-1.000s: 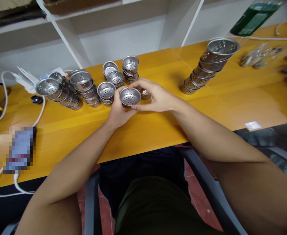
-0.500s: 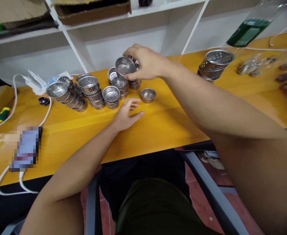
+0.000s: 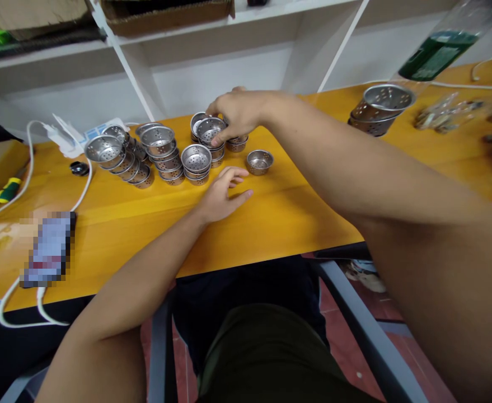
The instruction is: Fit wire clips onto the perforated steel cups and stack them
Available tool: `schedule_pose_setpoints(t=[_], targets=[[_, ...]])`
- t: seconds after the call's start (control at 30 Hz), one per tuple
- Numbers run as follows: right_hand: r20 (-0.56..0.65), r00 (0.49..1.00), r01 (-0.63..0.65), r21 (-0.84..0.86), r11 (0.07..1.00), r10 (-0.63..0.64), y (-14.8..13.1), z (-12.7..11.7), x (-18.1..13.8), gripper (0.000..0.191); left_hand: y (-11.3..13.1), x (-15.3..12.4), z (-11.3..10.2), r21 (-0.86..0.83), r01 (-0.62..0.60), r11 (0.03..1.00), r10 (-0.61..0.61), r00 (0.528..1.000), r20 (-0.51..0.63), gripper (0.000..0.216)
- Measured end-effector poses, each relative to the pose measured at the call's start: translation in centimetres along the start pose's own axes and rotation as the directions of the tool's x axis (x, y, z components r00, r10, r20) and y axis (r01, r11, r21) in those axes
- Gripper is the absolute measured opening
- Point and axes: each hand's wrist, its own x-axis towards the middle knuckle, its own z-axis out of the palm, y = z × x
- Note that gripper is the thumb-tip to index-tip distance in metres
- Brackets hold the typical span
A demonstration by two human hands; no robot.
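My right hand point(image 3: 236, 115) grips the rim of a perforated metal cup point(image 3: 210, 132), which rests on top of a short stack at the back of the table. My left hand point(image 3: 225, 195) lies open on the table, fingers apart, with nothing in it. Just beyond its fingertips a single metal cup point(image 3: 259, 162) stands upright. To the left of that hand is a low stack of cups point(image 3: 196, 161). Further left stand a taller stack point(image 3: 162, 148) and a leaning stack point(image 3: 110, 154). Another stack point(image 3: 236, 143) is partly hidden behind my right hand.
On the right are another cup stack point(image 3: 383, 103), a bottle of green liquid point(image 3: 439, 53) and small bagged parts point(image 3: 441, 115). A phone point(image 3: 49, 249) with a white cable, a power strip point(image 3: 67, 140) and a screwdriver point(image 3: 8, 190) lie left. White shelving point(image 3: 224, 67) rises behind.
My right hand has lowered the cup from above onto the stack at the back. My left hand keeps its place on the table. The whole view has shifted slightly.
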Motion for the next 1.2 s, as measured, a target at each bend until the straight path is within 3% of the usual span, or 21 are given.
schedule_pose_setpoints(t=[0.1, 0.17, 0.23, 0.3, 0.4, 0.5, 0.6, 0.7, 0.8, 0.87, 0.93, 1.0, 1.1, 1.13, 1.2], targets=[[-0.152, 0.988, -0.015, 0.104, 0.994, 0.031, -3.2, -2.1, -5.7, 0.088, 0.3, 0.0, -0.1, 0.009, 0.020, 1.000, -0.020, 1.000, 0.003, 0.044], [-0.151, 0.979, -0.089, 0.277, 0.957, 0.135, -3.8, -2.7, -10.2, 0.080, 0.6, 0.0, -0.2, 0.018, 0.033, 0.999, -0.033, 0.999, 0.007, 0.043], [-0.089, 0.976, -0.154, 0.360, 0.920, 0.198, -2.8, -2.2, -14.0, 0.075, 0.8, 0.0, -0.2, 0.025, 0.050, 0.998, -0.050, 0.999, 0.011, 0.044], [-0.047, 0.976, -0.186, 0.317, 0.930, 0.211, -0.7, -0.7, -16.7, 0.074, 0.9, 0.0, -0.1, 0.030, 0.067, 0.997, -0.067, 0.998, 0.009, 0.047], [0.016, 0.983, -0.182, 0.236, 0.955, 0.183, 2.4, 2.6, -18.2, 0.080, 0.5, 0.0, 0.0, 0.041, 0.103, 0.994, -0.102, 0.995, -0.012, 0.058], [0.095, 0.981, -0.186, 0.214, 0.959, 0.169, 3.1, 4.9, -17.9, 0.057, -0.5, -0.1, 0.1, 0.052, 0.153, 0.987, -0.152, 0.988, -0.026, 0.081], [0.090, 0.988, -0.144, 0.252, 0.957, 0.125, 0.8, 5.0, -17.5, 0.033, -1.6, 0.0, 0.2, 0.049, 0.181, 0.982, -0.180, 0.983, -0.038, 0.109], [0.061, 0.997, 0.034, 0.303, 0.952, -0.055, -3.0, 3.8, -17.9, 0.022, -1.8, 0.2, 0.0, 0.053, 0.084, 0.995, -0.082, 0.996, -0.041, 0.119], [-0.012, 0.987, 0.155, 0.271, 0.950, -0.158, -6.3, 2.8, -19.3, 0.045, -1.1, 0.4, -0.6, 0.085, -0.057, 0.995, 0.059, 0.998, -0.032, 0.105], [-0.077, 0.985, 0.171, 0.271, 0.947, -0.156, -7.7, 2.3, -21.1, 0.067, -0.4, 0.5, -0.8, 0.095, -0.120, 0.988, 0.123, 0.992, -0.026, 0.097], [-0.151, 0.982, 0.153, 0.287, 0.946, -0.113, -8.6, 1.5, -23.5, 0.072, 0.3, 0.5, -0.8, 0.098, -0.154, 0.983, 0.156, 0.988, -0.009, 0.090], [-0.245, 0.970, 0.070, 0.275, 0.959, -0.001, -8.9, 0.4, -26.6, 0.060, 0.9, 0.4, -0.7, 0.103, -0.156, 0.982, 0.154, 0.988, 0.026, 0.081], [-0.341, 0.897, -0.221, 0.204, 0.954, 0.281, -8.1, -0.8, -31.9, 0.042, 1.6, 0.3, -0.6, 0.126, -0.088, 0.988, 0.081, 0.995, 0.066, 0.072], [-0.323, 0.864, -0.350, 0.165, 0.922, 0.386, -7.4, -0.8, -33.6, 0.041, 1.7, 0.3, -0.6, 0.138, -0.054, 0.989, 0.045, 0.997, 0.066, 0.071], [-0.142, 0.806, -0.574, 0.047, 0.817, 0.575, -5.6, 0.2, -36.7, 0.047, 2.1, 0.4, -0.7, 0.165, 0.035, 0.986, -0.042, 0.998, 0.041, 0.070]])
